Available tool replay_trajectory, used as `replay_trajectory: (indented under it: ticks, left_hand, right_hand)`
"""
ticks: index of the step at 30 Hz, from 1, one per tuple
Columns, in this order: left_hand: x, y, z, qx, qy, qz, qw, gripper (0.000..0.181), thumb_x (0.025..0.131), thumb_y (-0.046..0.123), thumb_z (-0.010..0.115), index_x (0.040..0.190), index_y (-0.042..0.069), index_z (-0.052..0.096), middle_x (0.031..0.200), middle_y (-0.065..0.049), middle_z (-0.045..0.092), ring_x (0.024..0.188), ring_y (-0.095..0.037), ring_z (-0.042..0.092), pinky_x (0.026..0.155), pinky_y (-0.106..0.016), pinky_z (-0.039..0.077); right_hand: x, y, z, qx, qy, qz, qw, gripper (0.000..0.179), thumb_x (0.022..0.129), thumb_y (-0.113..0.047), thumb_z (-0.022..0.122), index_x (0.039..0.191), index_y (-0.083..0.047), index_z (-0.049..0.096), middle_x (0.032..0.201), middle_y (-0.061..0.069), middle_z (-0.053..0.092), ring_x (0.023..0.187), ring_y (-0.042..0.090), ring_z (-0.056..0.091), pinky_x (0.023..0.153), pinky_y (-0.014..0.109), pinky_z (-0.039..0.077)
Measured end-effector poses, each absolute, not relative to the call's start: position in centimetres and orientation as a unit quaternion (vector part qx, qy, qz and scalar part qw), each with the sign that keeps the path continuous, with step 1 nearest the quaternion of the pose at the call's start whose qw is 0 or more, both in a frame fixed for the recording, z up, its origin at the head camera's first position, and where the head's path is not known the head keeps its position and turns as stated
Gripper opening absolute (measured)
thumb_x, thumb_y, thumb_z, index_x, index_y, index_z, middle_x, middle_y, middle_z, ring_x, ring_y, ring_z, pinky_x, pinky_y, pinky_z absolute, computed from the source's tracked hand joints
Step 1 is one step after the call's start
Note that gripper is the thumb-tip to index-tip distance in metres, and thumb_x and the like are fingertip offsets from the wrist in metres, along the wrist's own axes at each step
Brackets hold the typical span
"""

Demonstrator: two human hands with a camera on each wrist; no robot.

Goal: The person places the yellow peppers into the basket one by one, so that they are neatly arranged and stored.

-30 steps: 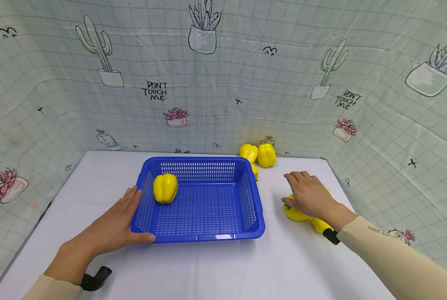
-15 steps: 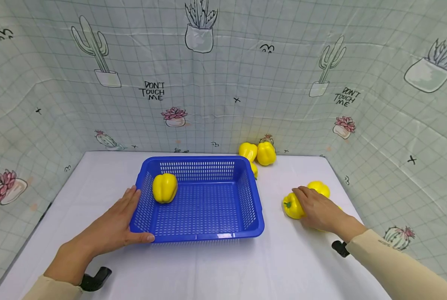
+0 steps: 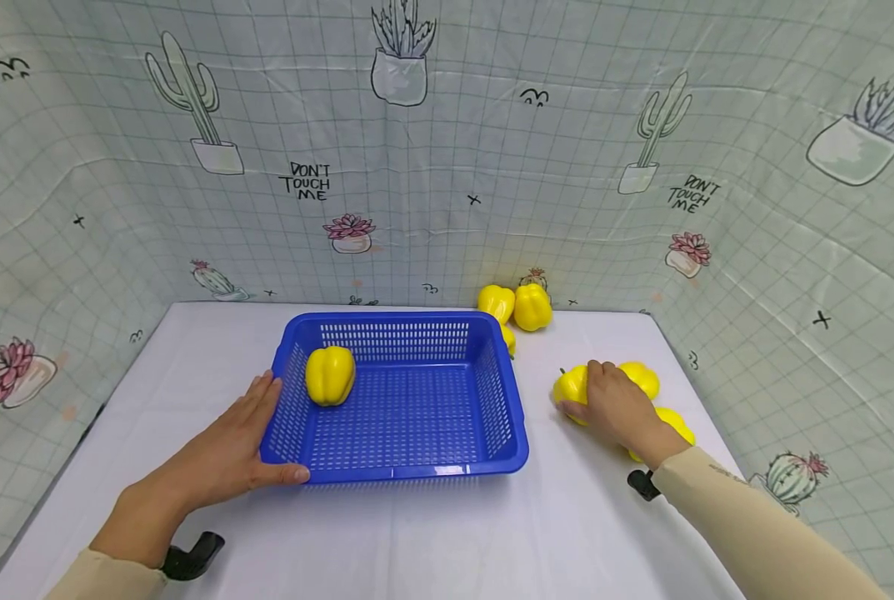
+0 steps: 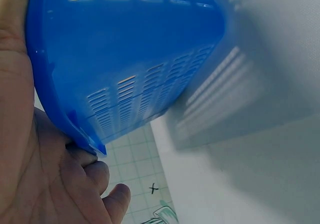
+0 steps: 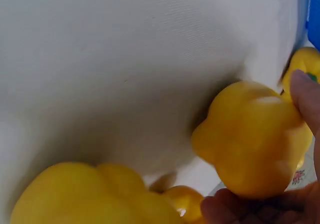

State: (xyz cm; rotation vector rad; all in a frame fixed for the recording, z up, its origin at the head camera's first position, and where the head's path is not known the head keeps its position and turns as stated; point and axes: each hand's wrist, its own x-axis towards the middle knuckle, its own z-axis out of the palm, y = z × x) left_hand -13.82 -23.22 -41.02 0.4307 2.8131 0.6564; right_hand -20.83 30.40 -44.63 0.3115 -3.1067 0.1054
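The left hand (image 3: pixel 225 446), fingers straight, is likely steadying the slotted basket (image 3: pixel 357 476); the right hand (image 3: pixel 621 407) is grasping a bell pepper (image 3: pixel 571 385).

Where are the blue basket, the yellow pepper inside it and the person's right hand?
Blue basket (image 3: pixel 417 421): head view, bare perforated floor.
Yellow pepper in the basket (image 3: pixel 330 377): head view, middle of its visible side.
Right hand (image 3: pixel 619 405): head view, back of the hand.

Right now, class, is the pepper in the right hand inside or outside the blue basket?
Outside: the head view shows the right hand gripping the pepper beyond the right side of the blue basket.
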Motion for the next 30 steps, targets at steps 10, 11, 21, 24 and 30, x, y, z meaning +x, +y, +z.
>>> replay_trajectory:
  ticks: [10,11,21,24,30]
  left_hand:
    - [-13.7,-23.3,-41.2,0.147,0.96,0.214,0.109,0.14,0.077,0.078,0.076,0.166,-0.007,0.01,0.174,-0.031,0.005,0.159,-0.053,0.012,0.122,-0.074,0.022]
    - [-13.7,-23.3,-41.2,0.147,0.96,0.214,0.109,0.14,0.077,0.079,0.076,0.166,-0.007,0.011,0.174,-0.031,0.005,0.159,-0.053,0.012,0.122,-0.074,0.022]
    - [-13.8,-23.3,-41.0,0.147,0.96,0.213,0.106,0.138,0.078,0.075,0.077,0.166,-0.007,0.01,0.174,-0.032,0.006,0.159,-0.054,0.014,0.121,-0.074,0.024]
    - [-13.7,-23.2,-40.9,0.147,0.96,0.214,0.107,0.138,0.078,0.075,0.077,0.166,-0.007,0.01,0.174,-0.032,0.005,0.158,-0.055,0.015,0.121,-0.074,0.024]
    - [-13.7,-23.1,-41.0,0.15,0.959,0.217,0.107,0.137,0.079,0.074,0.077,0.166,-0.008,0.01,0.174,-0.032,0.005,0.158,-0.055,0.014,0.122,-0.073,0.024]
  right_hand:
    - [-21.5,30.2,-43.3,0.041,-0.997,0.055,-0.047,0.092,0.095,-0.065,0.068,0.133,0.016,0.048,0.108,0.029,0.059,0.087,0.037,0.061,0.086,0.055,0.059]
    - [-21.5,30.5,-43.1,0.051,-0.996,0.051,-0.044,0.092,0.095,-0.064,0.068,0.137,0.016,0.047,0.115,0.032,0.06,0.095,0.04,0.062,0.09,0.058,0.059]
    - [-21.7,32.5,-41.9,0.188,-0.981,0.022,-0.042,0.099,0.084,-0.046,0.089,0.154,0.005,0.04,0.155,0.03,0.045,0.14,0.051,0.045,0.117,0.07,0.038]
    - [-21.7,32.6,-42.2,0.202,-0.978,0.027,-0.05,0.101,0.081,-0.04,0.092,0.155,0.004,0.039,0.157,0.028,0.044,0.142,0.05,0.044,0.119,0.069,0.036]
    - [-21.7,32.2,-42.7,0.202,-0.977,0.018,-0.072,0.101,0.081,-0.034,0.092,0.159,0.001,0.037,0.16,0.025,0.042,0.147,0.048,0.04,0.123,0.067,0.031]
